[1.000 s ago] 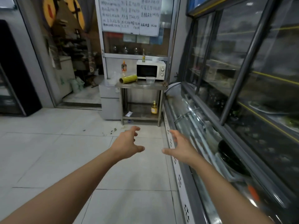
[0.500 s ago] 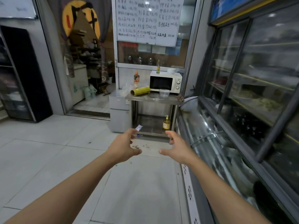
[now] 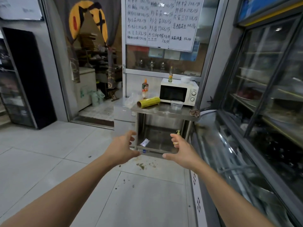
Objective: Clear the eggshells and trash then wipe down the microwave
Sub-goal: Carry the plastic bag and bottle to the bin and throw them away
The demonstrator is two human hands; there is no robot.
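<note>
White boxy microwave (image 3: 179, 92) w/ black door window, far centre. Yellow cling-film roll (image 3: 148, 102) left of it on grey steel table (image 3: 164, 110). Sauce bottle (image 3: 145, 88) w/ orange cap, red label. Brown eggshell bits (image 3: 194, 112) at table's right corner. Floor tiles (image 3: 41, 161) pale grey, green-brown specks near table. Far left curtain (image 3: 88, 30) grey w/ yellow circle, black strokes. White menu board (image 3: 161, 22), black handwriting.
</note>
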